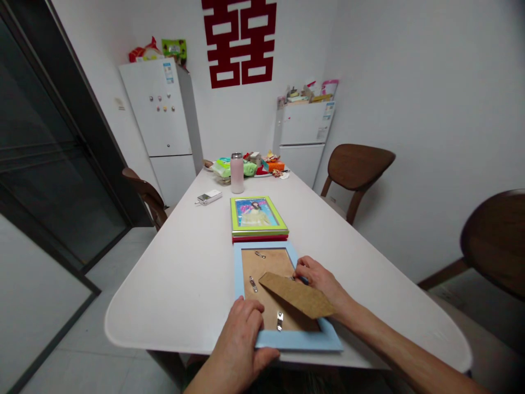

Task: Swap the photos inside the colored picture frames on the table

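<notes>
**Q:** I have the head camera up; where is the main thing?

**A:** A blue picture frame (pixel 297 340) lies back-up on a white table (pixel 164 284), near the table's edge closest to the person; its brown backing (pixel 262 262) shows 3 metal clips (pixel 253 284); a tapered cardboard flap (pixel 297 295) lies slantwise across that backing; I read it as a possible stand, though I cannot be sure.

**Q:** And the hands, as I see them from here?

**A:** The left hand (pixel 240 334) is curled over the frame's near rail, fingers pressed together, its thumb out of sight; the right hand (pixel 318 279) rests at the flap's upper edge beside the frame's far side, fingers together; I cannot tell whether those fingers pinch the flap or only touch it.

**Q:** Which step is this, and what does the next move call for?

**A:** I judge this to be work on the frame's back, with the flap in hand; the slanted flap calls for the left hand's steady hold and a controlled right-hand grip on its edge.

**Q:** What lies nearby?

**A:** Just beyond, a green picture frame (pixel 258 219) sits on a red frame (pixel 260 238); farther up stands a pink bottle (pixel 237 173).
</notes>
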A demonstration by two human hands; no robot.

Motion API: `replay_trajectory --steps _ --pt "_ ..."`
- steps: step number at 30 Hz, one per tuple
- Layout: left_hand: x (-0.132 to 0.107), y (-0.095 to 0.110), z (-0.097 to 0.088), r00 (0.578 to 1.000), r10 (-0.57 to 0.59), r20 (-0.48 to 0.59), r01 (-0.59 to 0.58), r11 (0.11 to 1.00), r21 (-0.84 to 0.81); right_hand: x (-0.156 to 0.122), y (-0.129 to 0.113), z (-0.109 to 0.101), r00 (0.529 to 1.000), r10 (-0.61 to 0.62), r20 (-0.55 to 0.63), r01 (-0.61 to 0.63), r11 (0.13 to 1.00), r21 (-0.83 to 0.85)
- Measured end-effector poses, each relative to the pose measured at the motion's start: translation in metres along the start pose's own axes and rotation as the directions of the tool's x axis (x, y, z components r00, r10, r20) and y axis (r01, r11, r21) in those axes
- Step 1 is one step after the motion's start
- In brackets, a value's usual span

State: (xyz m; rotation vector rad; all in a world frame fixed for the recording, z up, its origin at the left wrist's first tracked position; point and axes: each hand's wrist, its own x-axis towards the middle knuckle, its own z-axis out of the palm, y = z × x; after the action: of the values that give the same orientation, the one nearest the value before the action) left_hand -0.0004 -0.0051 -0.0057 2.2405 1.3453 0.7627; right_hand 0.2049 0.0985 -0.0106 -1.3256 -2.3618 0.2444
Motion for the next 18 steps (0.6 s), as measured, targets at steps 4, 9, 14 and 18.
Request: replay_trajectory --steps 4,9,14,18 --pt "0.000 -0.001 0.000 1.000 0.028 -0.015 -0.028 1.000 0.003 0.000 0.003 -0.004 1.000 0.013 -0.015 -0.013 0.999 0.052" --pt "0.000 -0.002 0.000 0.999 0.048 -0.024 -0.048 0.999 0.020 0.010 -0.005 -0.020 0.992 0.113 0.051 -0.123 0.940 0.319" --pt "-0.003 -0.004 -0.001 0.998 0.068 -0.005 -0.068 0.998 -0.006 0.011 -0.019 -0.046 0.926 -0.005 0.379 -0.221 0.805 0.550" --pt "-0.004 -0.004 0.000 0.998 0.058 0.003 -0.058 0.998 -0.003 0.000 -0.024 -0.057 0.908 -0.144 0.394 -0.068 0.876 0.477"
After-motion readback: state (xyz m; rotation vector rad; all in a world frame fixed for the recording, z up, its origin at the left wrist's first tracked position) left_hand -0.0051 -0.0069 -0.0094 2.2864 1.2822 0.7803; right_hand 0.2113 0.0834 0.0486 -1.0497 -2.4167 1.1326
